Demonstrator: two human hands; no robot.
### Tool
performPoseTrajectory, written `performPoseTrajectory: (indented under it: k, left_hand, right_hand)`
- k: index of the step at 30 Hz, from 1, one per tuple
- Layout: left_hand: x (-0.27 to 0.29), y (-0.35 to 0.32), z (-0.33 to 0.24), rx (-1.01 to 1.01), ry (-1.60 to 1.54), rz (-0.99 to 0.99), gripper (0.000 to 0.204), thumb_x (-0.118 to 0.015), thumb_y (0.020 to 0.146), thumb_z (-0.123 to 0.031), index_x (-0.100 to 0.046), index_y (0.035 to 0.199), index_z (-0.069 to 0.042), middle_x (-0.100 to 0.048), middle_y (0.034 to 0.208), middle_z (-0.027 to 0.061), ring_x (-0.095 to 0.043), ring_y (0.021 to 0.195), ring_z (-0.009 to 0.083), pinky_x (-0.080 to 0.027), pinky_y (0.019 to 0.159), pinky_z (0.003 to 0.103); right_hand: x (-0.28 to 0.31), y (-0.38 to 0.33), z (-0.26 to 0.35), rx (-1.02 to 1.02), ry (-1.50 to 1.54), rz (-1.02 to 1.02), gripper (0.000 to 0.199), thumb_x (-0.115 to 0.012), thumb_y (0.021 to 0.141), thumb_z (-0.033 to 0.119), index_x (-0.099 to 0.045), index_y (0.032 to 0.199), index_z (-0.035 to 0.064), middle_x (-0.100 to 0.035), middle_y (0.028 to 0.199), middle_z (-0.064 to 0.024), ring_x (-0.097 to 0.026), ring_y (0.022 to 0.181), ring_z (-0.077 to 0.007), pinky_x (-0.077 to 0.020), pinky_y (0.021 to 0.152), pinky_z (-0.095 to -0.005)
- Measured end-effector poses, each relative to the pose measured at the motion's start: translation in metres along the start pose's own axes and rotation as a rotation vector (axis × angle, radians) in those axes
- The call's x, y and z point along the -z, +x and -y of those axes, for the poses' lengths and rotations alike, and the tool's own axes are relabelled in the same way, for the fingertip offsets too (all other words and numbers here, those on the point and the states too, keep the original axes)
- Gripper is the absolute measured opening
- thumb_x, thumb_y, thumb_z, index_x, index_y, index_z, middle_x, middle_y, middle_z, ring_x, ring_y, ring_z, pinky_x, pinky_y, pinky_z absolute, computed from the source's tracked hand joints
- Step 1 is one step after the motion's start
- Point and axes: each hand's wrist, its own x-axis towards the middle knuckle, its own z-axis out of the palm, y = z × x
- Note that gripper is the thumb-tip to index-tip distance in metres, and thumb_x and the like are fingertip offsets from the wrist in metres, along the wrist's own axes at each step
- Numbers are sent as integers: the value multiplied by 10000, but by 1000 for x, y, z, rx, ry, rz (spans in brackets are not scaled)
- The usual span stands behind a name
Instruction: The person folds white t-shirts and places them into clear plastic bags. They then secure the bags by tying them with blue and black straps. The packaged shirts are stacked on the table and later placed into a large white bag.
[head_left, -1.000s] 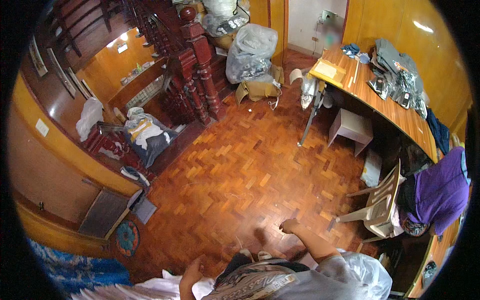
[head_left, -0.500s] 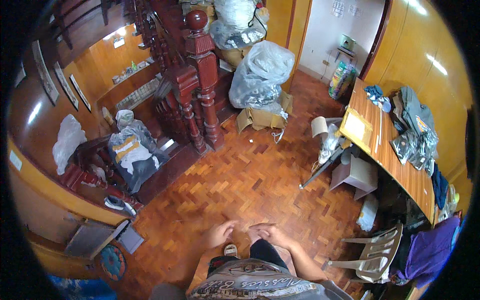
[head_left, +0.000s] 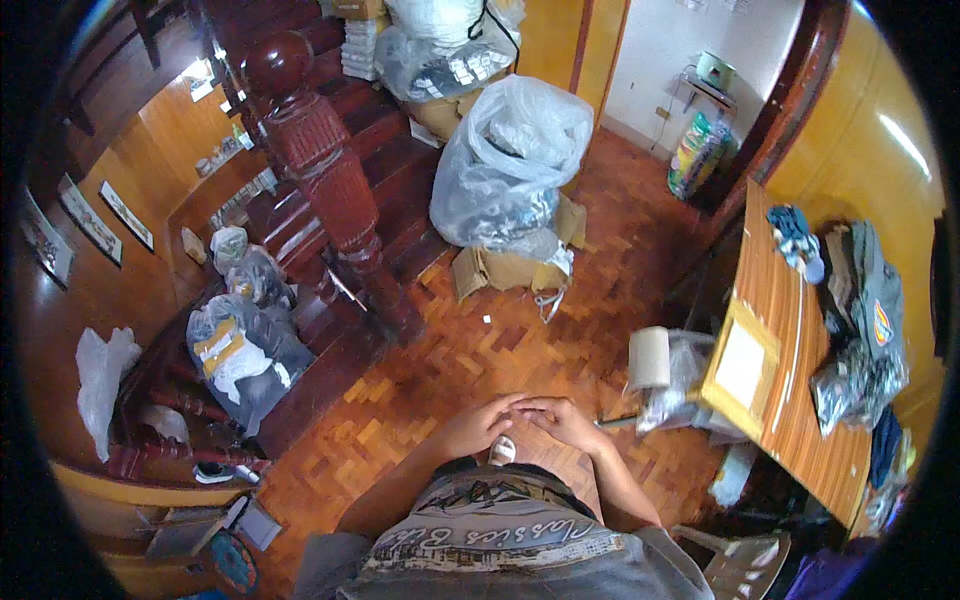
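Note:
My left hand and my right hand are held in front of my belly, above the parquet floor. Their fingertips touch each other at the middle. Neither hand holds anything that I can see; the fingers are loosely curled and slightly apart. Below them shows my printed shirt and one foot in a light slipper.
A carved dark-red stair post and steps rise at the upper left. A big clear bag of goods sits on a cardboard box. A wooden table with clothes stands right; a paper roll beside it. Wrapped bundles lie left.
The view has swung toward the stairs and the big bag. My hands have come together in front of me, from apart one second ago to fingertips touching now.

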Motion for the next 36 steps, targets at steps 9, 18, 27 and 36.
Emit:
performPoseTrajectory:
  k: [9,18,27,36]
  left_hand:
    - [130,166,93,101,-12,-241,363,-465,788,-45,-390,1144,-39,-530,908,128,-533,840,222,-418,731,305]
    - [251,399,139,101,35,-29,391,-483,775,-136,-391,1137,-22,-493,1041,178,-495,934,306,-397,795,343]
    - [324,576,242,92,381,-34,515,-463,677,31,-332,1173,-8,-508,997,186,-481,908,349,-389,769,393]
    - [338,662,277,199,477,-70,439,-426,691,9,-401,1128,-21,-449,1050,203,-454,954,318,-386,813,373]
  right_hand:
    - [108,233,-83,2,-218,241,212,-520,772,123,-567,976,87,-579,934,-103,-573,794,-251,-450,683,-316]
    - [227,414,-166,-5,-148,111,214,-519,766,70,-562,976,56,-588,912,-94,-572,775,-191,-442,695,-283]
    - [311,621,-366,-228,-702,-334,487,-623,667,237,-457,1108,111,-534,1020,-143,-531,901,-287,-333,871,-399]
    - [295,628,-406,-320,-742,347,351,-513,660,73,-545,1005,129,-537,827,-82,-521,820,-241,-425,713,-356]
